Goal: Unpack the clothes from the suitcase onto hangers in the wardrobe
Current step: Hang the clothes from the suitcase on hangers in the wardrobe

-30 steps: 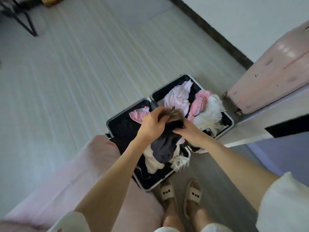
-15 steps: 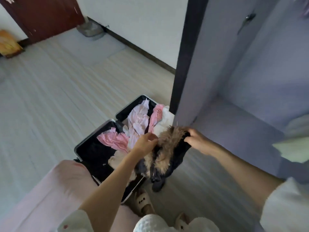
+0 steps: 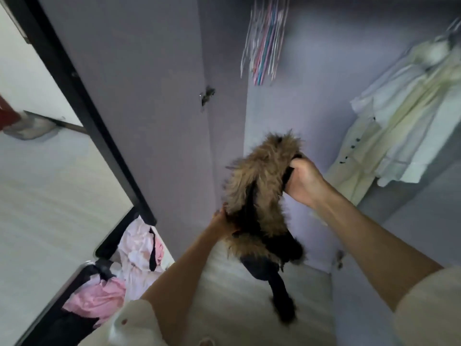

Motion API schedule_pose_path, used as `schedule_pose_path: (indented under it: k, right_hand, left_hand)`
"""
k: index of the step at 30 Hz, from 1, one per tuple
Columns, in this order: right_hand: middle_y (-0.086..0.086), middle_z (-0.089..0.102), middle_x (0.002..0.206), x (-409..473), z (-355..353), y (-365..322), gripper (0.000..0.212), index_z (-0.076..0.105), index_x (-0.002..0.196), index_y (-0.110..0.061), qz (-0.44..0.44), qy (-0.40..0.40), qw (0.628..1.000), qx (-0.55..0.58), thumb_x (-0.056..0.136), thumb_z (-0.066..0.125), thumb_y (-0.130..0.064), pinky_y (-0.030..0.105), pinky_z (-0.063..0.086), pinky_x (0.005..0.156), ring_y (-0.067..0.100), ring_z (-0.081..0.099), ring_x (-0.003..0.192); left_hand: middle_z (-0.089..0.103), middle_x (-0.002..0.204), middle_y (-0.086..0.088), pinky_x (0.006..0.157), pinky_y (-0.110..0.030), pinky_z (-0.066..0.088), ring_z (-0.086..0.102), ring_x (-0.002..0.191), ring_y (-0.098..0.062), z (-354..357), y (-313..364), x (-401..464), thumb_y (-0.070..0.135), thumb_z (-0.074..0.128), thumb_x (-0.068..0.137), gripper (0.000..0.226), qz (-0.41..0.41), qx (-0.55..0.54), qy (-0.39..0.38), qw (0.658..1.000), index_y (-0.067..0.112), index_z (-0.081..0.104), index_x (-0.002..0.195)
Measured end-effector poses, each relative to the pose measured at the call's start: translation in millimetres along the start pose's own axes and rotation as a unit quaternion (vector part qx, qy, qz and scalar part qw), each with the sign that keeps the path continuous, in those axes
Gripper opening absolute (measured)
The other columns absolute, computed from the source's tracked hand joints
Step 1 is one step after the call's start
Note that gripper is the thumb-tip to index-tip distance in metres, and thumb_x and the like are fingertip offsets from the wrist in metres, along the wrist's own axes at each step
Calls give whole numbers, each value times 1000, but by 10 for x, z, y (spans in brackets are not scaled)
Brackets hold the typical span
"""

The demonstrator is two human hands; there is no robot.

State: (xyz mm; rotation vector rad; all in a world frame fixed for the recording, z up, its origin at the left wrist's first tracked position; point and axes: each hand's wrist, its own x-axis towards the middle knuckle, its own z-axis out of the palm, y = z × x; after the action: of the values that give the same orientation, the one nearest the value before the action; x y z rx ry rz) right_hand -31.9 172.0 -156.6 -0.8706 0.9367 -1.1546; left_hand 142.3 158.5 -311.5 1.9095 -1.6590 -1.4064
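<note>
Black garment with brown fur trim (image 3: 259, 196) held up inside the lilac wardrobe (image 3: 154, 96), left hand (image 3: 223, 221) gripping its lower edge, right hand (image 3: 303, 179) clamped on its upper edge, empty coloured wire hangers (image 3: 265, 43) above, open black suitcase (image 3: 109, 245) at lower left.

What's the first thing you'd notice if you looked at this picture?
The big fluffy brown fur trim on a black garment, held up in the middle by the left hand and right hand in front of the open wardrobe. Next, the bunch of empty colourful hangers hanging at the top, and the cream clothes already hung on the right. The open suitcase with pink clothes sits lower left.
</note>
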Motion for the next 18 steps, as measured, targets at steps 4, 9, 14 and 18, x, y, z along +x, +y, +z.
schedule_pose_path:
  k: [4,9,14,18]
  right_hand:
    - [10,61,75,138,-284,-415,29,61,83,-10,-85,98,987,97,86,35,2,25,50,63,22,62,69]
    - [8,55,82,414,-703,-686,33,54,105,-16,-102,276,948,-123,89,36,6,28,43,58,25,52,77]
    - [16,56,123,714,-821,-778,42,50,128,-4,10,192,850,-490,90,35,8,22,39,76,32,53,113]
    - [22,60,117,1013,-745,-1048,30,58,117,5,7,188,801,-569,90,43,2,20,30,58,33,56,107]
  left_hand:
    - [56,118,-16,74,-35,53,58,98,-26,-152,529,68,9,44,95,36,6,-36,16,999,3,47,130]
    - [64,77,-12,52,-32,57,62,53,-17,-568,1135,341,8,47,94,19,71,-136,-12,988,2,59,107]
    - [57,99,-14,78,-37,50,57,91,-28,-999,1720,635,5,48,94,10,166,-137,84,973,7,50,103]
    - [60,91,-2,81,-21,41,53,88,-17,-1348,2137,694,0,48,92,12,275,-204,121,932,3,53,102]
